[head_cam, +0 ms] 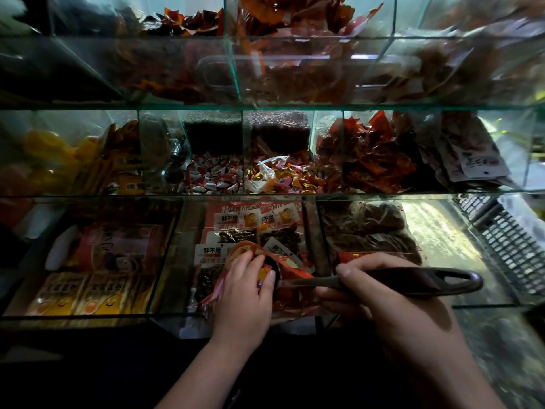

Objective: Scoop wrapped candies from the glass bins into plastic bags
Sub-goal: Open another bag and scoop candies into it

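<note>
My right hand grips the handle of a dark scoop, whose bowl points left over the front middle glass bin. My left hand holds a thin red plastic bag open against the scoop's bowl; a yellow wrapped candy shows by its fingers. In the middle row, one bin holds red-and-white wrapped candies and the one to its right holds mixed gold and pink wrapped candies.
Three tiers of glass bins rise ahead. The front row holds packaged snacks, egg-picture packs at the left and dark dried goods at the right. A black plastic crate stands at the far right. Upper bins hold red-wrapped packets.
</note>
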